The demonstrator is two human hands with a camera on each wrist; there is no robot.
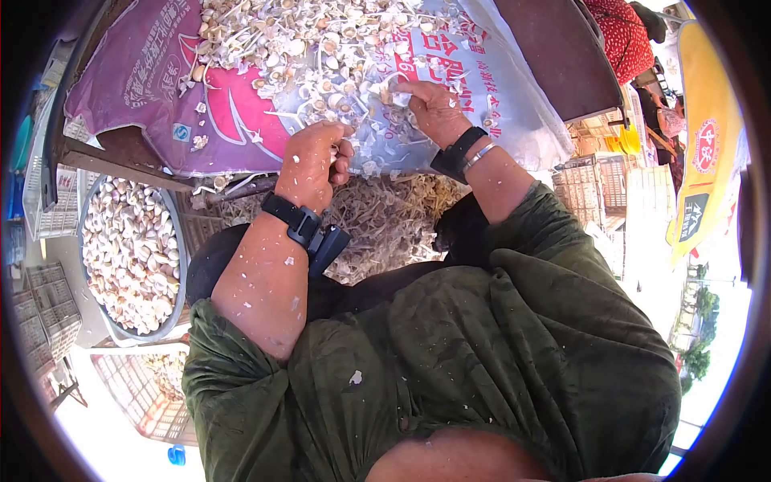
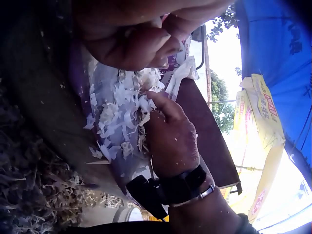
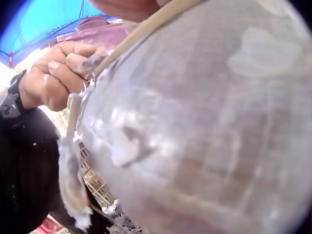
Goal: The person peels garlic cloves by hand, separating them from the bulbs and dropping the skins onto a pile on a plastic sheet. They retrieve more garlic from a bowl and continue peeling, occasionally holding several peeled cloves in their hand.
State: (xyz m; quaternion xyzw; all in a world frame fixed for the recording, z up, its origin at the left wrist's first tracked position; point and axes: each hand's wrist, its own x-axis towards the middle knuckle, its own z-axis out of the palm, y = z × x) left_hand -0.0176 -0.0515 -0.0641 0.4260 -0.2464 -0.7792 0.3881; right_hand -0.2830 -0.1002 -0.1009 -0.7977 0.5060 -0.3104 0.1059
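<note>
Loose garlic [image 1: 321, 48] with stems and papery skins is heaped on printed plastic sacking [image 1: 490, 88] across the work surface. My left hand [image 1: 317, 157] is at the near edge of the sacking, its fingers curled round a small pale piece of garlic that they mostly hide. To its right, my right hand [image 1: 438, 112] reaches into the near side of the heap with the index finger extended. In the left wrist view the right hand [image 2: 173, 136] touches the white skins [image 2: 114, 117]. A pale stem [image 3: 146, 31] crosses close below the right fingers in the right wrist view.
A round tub [image 1: 181, 265] full of garlic cloves stands at left, beside plastic crates [image 1: 44, 301]. Stems and skins [image 1: 385, 221] are piled below the surface's near edge. A person in red dotted clothing [image 1: 618, 36] is at the far right.
</note>
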